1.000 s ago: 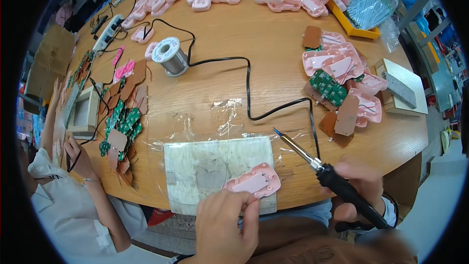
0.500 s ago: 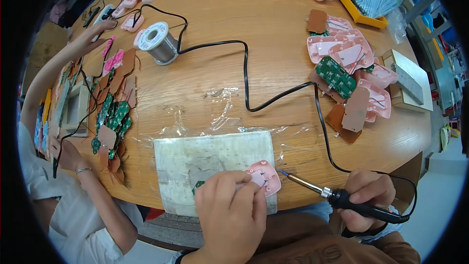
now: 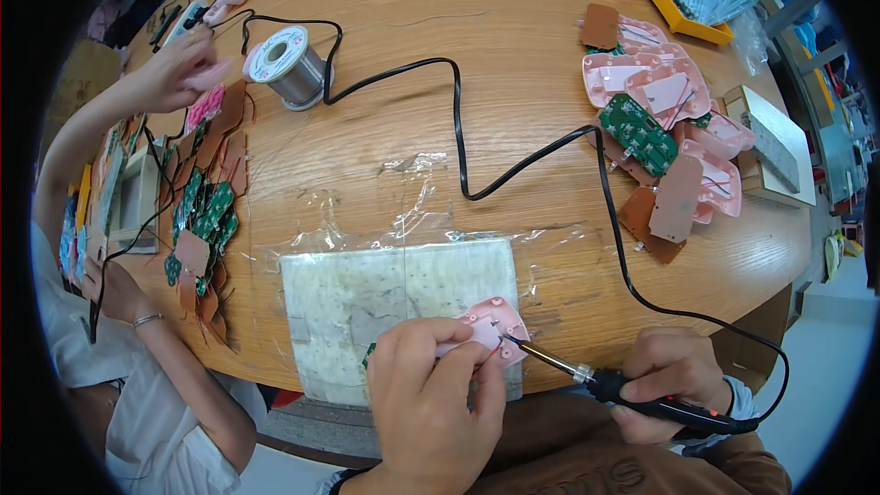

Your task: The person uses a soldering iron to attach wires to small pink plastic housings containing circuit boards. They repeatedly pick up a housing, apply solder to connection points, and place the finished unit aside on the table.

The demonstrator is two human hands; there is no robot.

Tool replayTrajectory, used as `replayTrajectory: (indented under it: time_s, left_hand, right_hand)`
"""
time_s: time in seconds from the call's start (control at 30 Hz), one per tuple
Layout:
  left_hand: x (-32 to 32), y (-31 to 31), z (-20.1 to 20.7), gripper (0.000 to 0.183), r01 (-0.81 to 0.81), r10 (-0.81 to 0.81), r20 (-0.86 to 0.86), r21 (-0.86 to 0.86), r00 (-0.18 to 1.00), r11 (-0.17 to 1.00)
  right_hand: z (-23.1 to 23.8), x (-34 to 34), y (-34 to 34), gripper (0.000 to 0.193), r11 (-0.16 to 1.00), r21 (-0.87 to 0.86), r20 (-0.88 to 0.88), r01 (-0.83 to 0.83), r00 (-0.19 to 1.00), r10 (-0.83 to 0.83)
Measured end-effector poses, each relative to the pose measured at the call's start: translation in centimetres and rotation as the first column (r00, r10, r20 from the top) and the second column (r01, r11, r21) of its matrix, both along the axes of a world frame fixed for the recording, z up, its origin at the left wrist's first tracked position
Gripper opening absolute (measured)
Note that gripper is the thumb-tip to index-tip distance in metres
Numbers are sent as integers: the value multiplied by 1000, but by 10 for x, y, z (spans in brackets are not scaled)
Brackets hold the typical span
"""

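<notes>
My left hand (image 3: 431, 394) is closed on a pink plastic shell (image 3: 512, 323), steadying it over a pale, stained work mat (image 3: 339, 275). A short red wire shows by the fingertips, and a sliver of green circuit board sticks out beside the knuckles. The rest of the shell is hidden under my fingers. In my right hand (image 3: 674, 380) is a black-handled soldering iron (image 3: 550, 357), gripped like a pen. Its tip meets the shell's inner side, close to the wire; whether it touches the wire itself I cannot tell.
A solder spool (image 3: 298, 78) stands far left of the iron's black cord (image 3: 541, 170). Shells and circuit boards (image 3: 639, 133) pile up at right, more boards (image 3: 206, 211) at left. A co-worker's hand (image 3: 174, 69) holds a pink piece. A yellow tray (image 3: 674, 23) sits far right.
My right hand has brought the soldering iron left, its tip now at the shell. The co-worker's far hand has picked up a pink piece. My left hand has barely moved.
</notes>
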State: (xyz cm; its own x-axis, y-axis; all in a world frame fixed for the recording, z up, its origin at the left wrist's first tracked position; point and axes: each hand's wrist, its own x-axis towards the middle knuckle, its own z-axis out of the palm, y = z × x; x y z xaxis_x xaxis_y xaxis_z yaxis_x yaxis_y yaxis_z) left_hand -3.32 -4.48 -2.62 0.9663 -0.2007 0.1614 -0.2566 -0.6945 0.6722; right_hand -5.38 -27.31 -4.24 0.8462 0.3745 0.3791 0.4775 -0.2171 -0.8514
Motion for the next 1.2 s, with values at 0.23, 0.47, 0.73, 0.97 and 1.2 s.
replayTrajectory:
  time_s: [0.23, 0.47, 0.73, 0.97, 1.2]
  left_hand:
    - [2, -2, 0, 16, 0, 0, 7, 7, 1000, 1000]
    - [3, -3, 0, 15, 0, 0, -6, 6, 1000, 1000]
    - [4, -3, 1, 16, 0, 0, -12, 1, 1000, 1000]
    - [4, -3, 2, 17, 3, -3, -13, 3, 1000, 1000]
    - [3, -2, 2, 17, 4, -4, -15, 9, 1000, 1000]
  right_hand:
    - [1, 3, 2, 26, 1000, -8, -7, -18, 1000, 18]
    - [7, 7, -3, 28, 1000, -17, 12, -5, 1000, 5]
    - [4, 7, -5, 30, 1000, 12, 24, 0, 1000, 0]
    - [5, 7, -5, 29, 1000, 22, 16, 2, 1000, -2]
    - [6, 8, -5, 28, 1000, 16, 9, -5, 1000, 5]
